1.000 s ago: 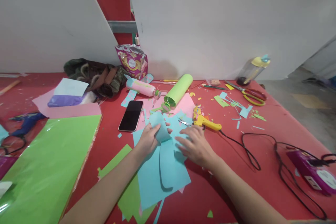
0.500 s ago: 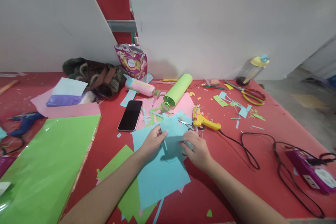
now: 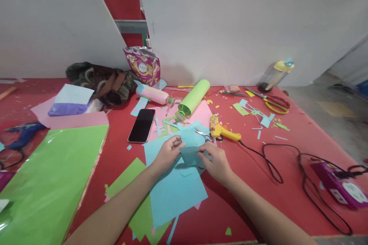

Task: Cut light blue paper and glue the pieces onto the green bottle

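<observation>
Left hand [image 3: 167, 154] and right hand [image 3: 216, 162] both pinching small blue paper cut-out [image 3: 190, 148], fingertips clenching its opposite edges. Piece being held just above large blue sheet [image 3: 176, 195] lying on red table [image 3: 258, 187]. Step in hand, by judgement: two-handed shaping or positioning of cut-out. Small scissors [image 3: 202, 134] lying at 12 o'clock of right hand, yellow glue gun [image 3: 222, 133] at 1 o'clock, phone [image 3: 142, 125] at 11 o'clock of left hand. Further handling calling for light pinch, thin paper creasing readily.

Small light-blue paper piece [image 3: 190, 149], held aloft
</observation>
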Motion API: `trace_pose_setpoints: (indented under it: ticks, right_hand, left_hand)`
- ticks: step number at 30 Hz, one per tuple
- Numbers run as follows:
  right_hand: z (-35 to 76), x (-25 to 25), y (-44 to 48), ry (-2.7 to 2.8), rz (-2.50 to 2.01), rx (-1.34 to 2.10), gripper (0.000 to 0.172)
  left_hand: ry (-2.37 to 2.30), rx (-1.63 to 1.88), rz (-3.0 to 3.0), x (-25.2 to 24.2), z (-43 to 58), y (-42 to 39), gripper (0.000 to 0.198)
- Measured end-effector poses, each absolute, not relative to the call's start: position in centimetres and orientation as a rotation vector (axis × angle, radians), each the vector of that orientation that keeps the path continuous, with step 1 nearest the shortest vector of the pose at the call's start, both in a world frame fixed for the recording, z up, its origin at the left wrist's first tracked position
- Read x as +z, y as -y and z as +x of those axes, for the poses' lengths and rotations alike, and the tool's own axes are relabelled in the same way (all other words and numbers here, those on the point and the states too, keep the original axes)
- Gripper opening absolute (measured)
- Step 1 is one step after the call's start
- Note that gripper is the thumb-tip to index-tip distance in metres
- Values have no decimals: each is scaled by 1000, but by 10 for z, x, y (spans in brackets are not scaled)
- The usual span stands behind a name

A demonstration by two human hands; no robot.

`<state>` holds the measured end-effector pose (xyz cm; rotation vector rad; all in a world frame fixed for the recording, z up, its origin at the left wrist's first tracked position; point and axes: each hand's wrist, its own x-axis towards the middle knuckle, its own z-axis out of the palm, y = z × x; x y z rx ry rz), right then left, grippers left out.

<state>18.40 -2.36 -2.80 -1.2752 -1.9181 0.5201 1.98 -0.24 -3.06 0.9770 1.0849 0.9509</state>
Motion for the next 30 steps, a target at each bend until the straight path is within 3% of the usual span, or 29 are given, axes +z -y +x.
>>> trace_pose_setpoints:
  ticks: [30]
  right_hand:
    - [181,-22,24,1707,-1479,691,15]
  left_hand:
    - [-1026,904,1089,-30,21,8,24]
